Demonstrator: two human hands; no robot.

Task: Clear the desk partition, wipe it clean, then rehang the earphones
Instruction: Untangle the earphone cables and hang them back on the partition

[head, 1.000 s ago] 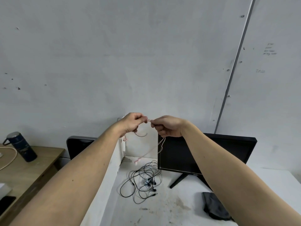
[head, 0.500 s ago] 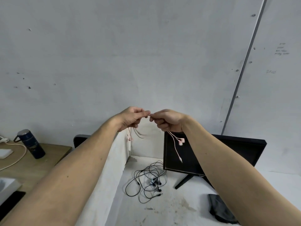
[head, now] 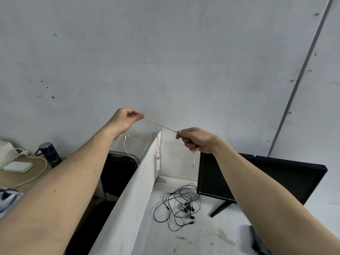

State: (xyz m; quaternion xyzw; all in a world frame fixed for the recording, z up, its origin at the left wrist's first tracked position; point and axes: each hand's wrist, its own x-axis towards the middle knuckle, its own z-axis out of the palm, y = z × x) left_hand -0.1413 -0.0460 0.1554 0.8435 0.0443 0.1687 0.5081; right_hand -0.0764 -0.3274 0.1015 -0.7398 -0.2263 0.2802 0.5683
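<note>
Black tangled earphone cords [head: 179,208] lie on the dirty white desk [head: 211,240] while, beyond, left hand [head: 125,120] and right hand [head: 196,139], now drawn apart, pinch a thin pink earphone cord [head: 160,125] taut above the white desk partition [head: 137,183], likely for rehanging.

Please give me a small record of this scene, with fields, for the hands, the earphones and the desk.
left hand: left hand pinches one end of the taut pink cable
right hand: right hand pinches the other end; a plug end hangs below it
pink earphones: pink earphones stretched between the hands, above the partition; loose parts hang on both sides
partition: white partition stands upright between two desks
black earphones: black earphones lie tangled on the white desk
monitor: black monitor stands right of the tangle
flask: dark flask on the wooden desk, left
</note>
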